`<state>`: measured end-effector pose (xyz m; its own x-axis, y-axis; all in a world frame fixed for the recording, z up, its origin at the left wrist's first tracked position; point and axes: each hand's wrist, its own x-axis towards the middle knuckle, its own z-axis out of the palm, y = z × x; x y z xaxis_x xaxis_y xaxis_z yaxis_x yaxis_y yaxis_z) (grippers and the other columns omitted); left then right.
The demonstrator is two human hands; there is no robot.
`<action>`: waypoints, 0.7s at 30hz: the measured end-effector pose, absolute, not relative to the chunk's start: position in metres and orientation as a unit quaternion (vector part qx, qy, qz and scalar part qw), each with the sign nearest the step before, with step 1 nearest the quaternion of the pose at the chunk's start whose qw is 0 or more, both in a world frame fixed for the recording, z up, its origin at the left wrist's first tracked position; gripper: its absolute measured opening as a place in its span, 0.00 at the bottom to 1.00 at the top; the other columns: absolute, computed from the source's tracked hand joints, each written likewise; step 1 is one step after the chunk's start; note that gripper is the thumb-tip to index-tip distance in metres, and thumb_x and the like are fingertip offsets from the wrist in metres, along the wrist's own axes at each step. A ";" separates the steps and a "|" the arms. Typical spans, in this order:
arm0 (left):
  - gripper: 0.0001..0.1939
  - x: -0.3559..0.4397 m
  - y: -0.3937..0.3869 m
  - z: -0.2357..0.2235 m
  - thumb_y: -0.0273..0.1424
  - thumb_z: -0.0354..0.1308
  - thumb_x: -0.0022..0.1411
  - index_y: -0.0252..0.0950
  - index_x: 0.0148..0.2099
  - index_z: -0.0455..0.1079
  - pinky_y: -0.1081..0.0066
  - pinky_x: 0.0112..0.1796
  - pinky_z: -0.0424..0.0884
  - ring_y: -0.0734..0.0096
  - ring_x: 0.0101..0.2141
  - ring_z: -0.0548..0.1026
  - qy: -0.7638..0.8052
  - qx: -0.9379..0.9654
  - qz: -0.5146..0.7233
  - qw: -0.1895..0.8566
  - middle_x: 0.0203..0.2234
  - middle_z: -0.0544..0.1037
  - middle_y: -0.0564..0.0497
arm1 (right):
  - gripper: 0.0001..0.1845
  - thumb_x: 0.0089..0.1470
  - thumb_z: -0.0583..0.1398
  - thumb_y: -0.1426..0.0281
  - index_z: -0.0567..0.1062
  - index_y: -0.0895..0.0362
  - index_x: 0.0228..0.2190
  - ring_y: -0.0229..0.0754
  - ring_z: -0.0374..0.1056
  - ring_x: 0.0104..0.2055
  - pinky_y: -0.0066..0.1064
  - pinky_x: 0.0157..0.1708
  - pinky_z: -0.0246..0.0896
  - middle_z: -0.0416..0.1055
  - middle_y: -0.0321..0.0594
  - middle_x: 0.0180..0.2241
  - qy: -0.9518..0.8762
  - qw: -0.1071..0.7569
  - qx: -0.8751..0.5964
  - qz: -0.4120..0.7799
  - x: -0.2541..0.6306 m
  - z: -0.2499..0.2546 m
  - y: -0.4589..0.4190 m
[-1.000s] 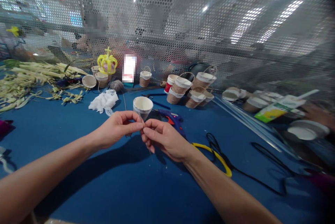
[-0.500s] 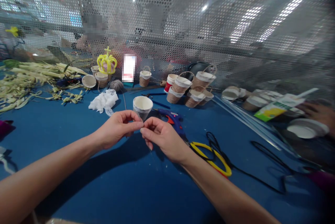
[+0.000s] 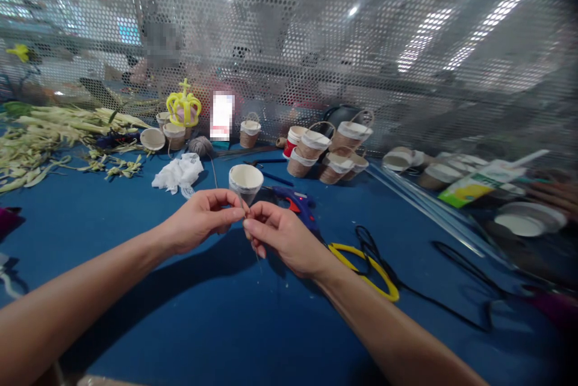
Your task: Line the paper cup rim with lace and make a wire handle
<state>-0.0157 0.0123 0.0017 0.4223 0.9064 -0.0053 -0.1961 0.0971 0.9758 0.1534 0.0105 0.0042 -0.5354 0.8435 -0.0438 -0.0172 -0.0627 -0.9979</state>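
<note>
My left hand (image 3: 208, 217) and my right hand (image 3: 282, 232) meet low in front of a paper cup (image 3: 246, 180). Each is closed in a pinch of thumb and forefinger. Between the fingertips is a thin strand (image 3: 242, 203) that looks like grey yarn; most of it is hidden by the fingers. The cup stands upright just beyond my hands, white inside, its lower side covered by my fingers. From a grey yarn ball (image 3: 201, 146) a line of yarn runs down toward my left hand. Right of the cup lies a blue glue gun (image 3: 298, 204).
Yellow-handled scissors (image 3: 382, 280) and a black cord (image 3: 433, 301) lie to the right. Crumpled white cloth (image 3: 179, 173) is at left. Several small wrapped buckets (image 3: 311, 146) stand behind. Pale dried husks (image 3: 58, 127) fill the far left. Another person's hand (image 3: 553, 193) is at the right edge.
My two hands stay pinched together at nearly the same spot, with the strand showing a little more between the fingers. The other person's hand at the right has shifted slightly.
</note>
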 end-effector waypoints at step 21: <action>0.14 -0.011 0.011 0.002 0.35 0.62 0.46 0.32 0.23 0.62 0.77 0.18 0.48 0.84 0.17 0.55 0.423 0.546 0.437 0.576 0.15 0.62 0.59 | 0.08 0.49 0.57 0.65 0.64 0.57 0.26 0.29 0.54 0.17 0.24 0.17 0.53 0.58 0.29 0.19 -0.666 0.348 -0.416 0.513 0.148 0.002 0.004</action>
<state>-0.0111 0.0113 0.0025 0.2593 0.9657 -0.0095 -0.0419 0.0210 0.9989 0.1478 0.0042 0.0023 -0.4125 0.9102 0.0372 0.1966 0.1288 -0.9720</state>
